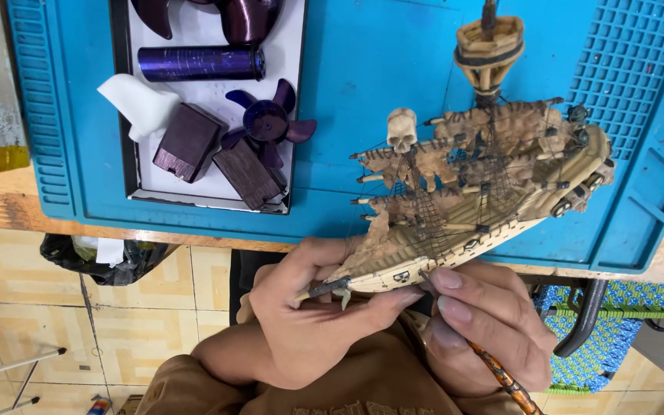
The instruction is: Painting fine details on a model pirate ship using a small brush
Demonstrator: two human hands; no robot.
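Left hand point(309, 307) closed around the bow of a model ship point(478, 184), thumb pressed under the hull; right hand point(486, 323) pinching a thin brush point(505, 380) against the hull. Ship held at center, over the blue mat point(370, 69). At 11 o'clock, a tray point(194, 184) of purple parts.

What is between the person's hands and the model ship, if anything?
Nothing visible. The left hand grips the bow end of the model ship directly, and the right hand, which holds a thin brush, rests its fingertips against the hull. The tray of purple parts lies apart on the blue mat.
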